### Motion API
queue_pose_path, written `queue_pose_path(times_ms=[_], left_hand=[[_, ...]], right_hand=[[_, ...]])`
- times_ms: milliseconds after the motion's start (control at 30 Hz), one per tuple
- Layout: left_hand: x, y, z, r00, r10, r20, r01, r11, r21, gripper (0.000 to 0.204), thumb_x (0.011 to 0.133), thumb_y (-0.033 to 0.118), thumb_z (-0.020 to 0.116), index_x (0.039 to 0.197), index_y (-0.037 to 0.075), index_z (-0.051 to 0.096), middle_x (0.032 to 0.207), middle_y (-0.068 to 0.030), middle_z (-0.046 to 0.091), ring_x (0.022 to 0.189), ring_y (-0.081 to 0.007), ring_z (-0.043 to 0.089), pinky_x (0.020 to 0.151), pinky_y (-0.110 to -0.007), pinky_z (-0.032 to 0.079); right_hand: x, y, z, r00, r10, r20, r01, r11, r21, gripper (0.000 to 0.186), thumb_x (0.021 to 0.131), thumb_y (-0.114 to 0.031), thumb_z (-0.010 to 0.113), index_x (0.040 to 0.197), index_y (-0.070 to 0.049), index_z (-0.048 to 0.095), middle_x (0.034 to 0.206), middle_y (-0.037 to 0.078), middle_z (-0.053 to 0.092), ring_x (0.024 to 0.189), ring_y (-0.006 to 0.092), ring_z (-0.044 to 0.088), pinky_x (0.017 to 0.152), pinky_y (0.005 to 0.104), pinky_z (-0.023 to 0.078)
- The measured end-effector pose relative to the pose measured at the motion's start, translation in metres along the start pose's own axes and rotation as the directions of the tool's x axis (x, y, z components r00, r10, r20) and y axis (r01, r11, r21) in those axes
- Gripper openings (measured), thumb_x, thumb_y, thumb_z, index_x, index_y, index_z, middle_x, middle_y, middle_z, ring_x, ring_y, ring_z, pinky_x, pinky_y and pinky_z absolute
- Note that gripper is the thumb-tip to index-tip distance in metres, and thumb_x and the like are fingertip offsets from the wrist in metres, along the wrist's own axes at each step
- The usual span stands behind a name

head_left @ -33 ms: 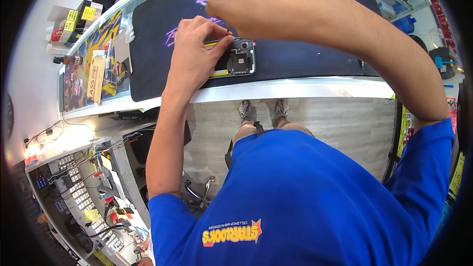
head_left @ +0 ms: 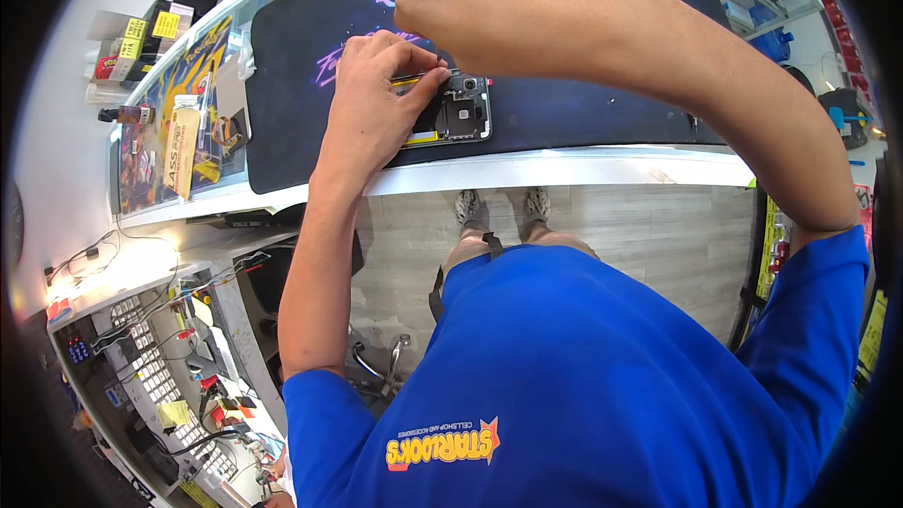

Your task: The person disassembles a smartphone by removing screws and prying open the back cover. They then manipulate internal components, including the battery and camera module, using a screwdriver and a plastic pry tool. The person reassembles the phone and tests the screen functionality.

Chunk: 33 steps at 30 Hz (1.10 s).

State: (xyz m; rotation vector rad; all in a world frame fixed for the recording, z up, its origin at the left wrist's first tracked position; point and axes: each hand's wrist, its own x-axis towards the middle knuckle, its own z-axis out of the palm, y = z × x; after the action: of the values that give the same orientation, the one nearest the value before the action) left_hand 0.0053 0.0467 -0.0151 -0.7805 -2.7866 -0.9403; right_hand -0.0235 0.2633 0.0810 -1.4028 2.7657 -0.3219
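Note:
An opened smartphone with its back cover off lies on the dark work mat, close to the counter's front edge. Its camera module and a black inner cover show, with yellow strips along the part nearer my left hand. My left hand rests over the phone's left part, thumb and index finger pinched together at its far edge. Something thin and dark shows at those fingertips, too small to name. Just beyond the phone, my right hand is curled closed above the mat. Its fingertips, and whatever they hold, are hidden behind the hand.
At the mat's left lie a pale flat packet, a small dark bottle and a flat grey panel. Boxes stand at the far left. The white counter edge runs between me and the mat.

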Motion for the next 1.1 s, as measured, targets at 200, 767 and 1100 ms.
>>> queue_pose_path(times_ms=[200,767,1100], left_hand=[[-0.008,-0.021,-0.001,0.995,0.097,0.038,-0.093,0.991,-0.093,0.021,0.103,0.018,0.074,0.117,0.009,0.086,0.117,-0.0052,0.074,0.126,-0.0295,0.060,0.118,-0.045,0.044],[-0.009,-0.034,0.004,0.987,0.159,-0.001,-0.158,0.982,-0.105,0.023,0.104,0.019,0.073,0.122,0.013,0.087,0.119,-0.0042,0.073,0.125,-0.0288,0.060,0.115,-0.044,0.045],[-0.009,-0.023,-0.005,0.991,0.093,-0.100,-0.111,0.976,-0.186,0.031,0.095,0.021,0.088,0.125,0.016,0.083,0.113,-0.0024,0.073,0.119,-0.0260,0.059,0.112,-0.044,0.044]], right_hand=[[0.006,-0.016,-0.025,0.987,0.011,0.158,-0.013,1.000,0.009,0.016,0.087,-0.005,0.071,0.088,0.009,0.079,0.088,0.029,0.078,0.084,0.0417,0.079,0.076,0.0471,0.064],[0.013,-0.054,-0.054,0.936,0.203,0.286,-0.187,0.979,-0.084,0.016,0.090,0.000,0.069,0.089,0.012,0.079,0.084,0.027,0.076,0.078,0.0365,0.077,0.074,0.0430,0.063],[-0.003,-0.036,-0.039,0.965,0.257,0.054,-0.251,0.963,-0.100,0.020,0.089,-0.005,0.065,0.089,0.009,0.079,0.086,0.027,0.073,0.084,0.0388,0.075,0.081,0.0464,0.061]])
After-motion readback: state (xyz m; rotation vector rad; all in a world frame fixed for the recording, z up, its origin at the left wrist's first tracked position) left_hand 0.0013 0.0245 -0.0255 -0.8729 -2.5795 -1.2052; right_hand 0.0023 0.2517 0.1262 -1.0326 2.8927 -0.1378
